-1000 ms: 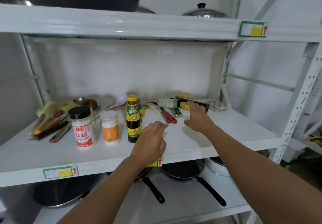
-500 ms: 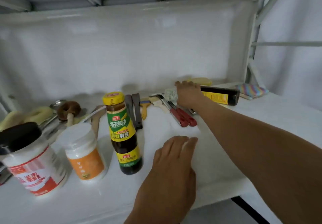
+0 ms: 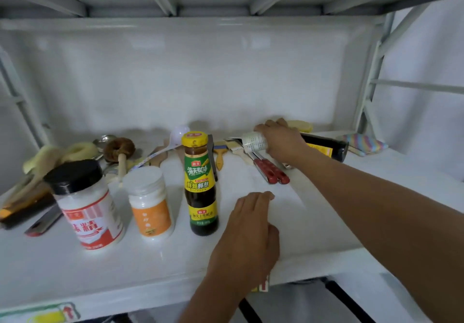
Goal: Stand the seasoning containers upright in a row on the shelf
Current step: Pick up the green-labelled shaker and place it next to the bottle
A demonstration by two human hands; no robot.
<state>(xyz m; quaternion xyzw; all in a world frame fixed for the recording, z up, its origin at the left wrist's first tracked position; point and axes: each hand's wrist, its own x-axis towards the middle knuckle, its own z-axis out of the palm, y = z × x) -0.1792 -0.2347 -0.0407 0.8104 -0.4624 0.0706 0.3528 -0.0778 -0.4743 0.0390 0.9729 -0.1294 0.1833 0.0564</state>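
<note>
the right hand (image 3: 281, 139) wraps around the dark bottle (image 3: 324, 144) lying on its side at the back of the shelf (image 3: 313, 222) — the left hand (image 3: 251, 224) rests flat, holding nothing. the bottle could slip and roll, or bump the knives (image 3: 271, 172) — it is long and smooth.

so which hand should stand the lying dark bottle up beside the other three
Right. The right hand curls round the lying dark bottle near its neck at the back; the left hand lies flat on the shelf beside the upright sauce bottle, holding nothing.
</note>
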